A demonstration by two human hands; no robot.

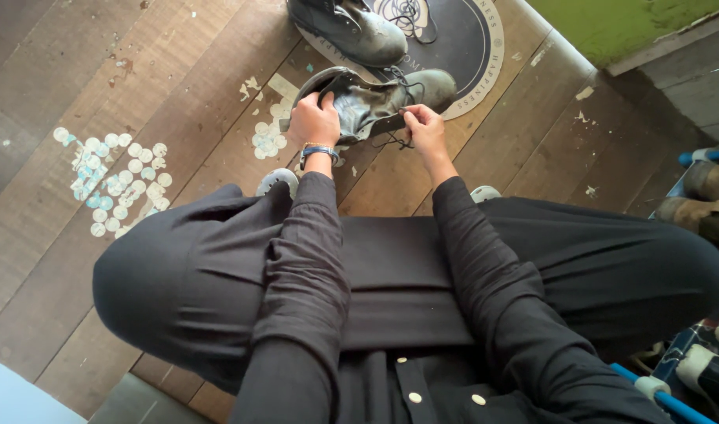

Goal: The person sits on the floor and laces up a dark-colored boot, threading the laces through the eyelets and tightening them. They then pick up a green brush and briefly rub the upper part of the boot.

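Observation:
A worn grey boot (379, 98) lies on its side on the wooden floor, just past my knees. My left hand (314, 119) grips the boot's ankle collar; a blue watch band sits on that wrist. My right hand (424, 128) pinches a dark lace (391, 142) at the boot's open front, by the tongue. A second grey boot (348, 30) stands upright beyond it, with a loose coil of lace (410, 16) beside it on a round dark mat (469, 47).
I sit with my legs in black trousers spread wide. Pale round spots (112, 180) mark the floor planks to the left. More brown boots (709, 200) and blue-handled items (673, 400) crowd the right edge. A green wall (618, 23) rises at the top right.

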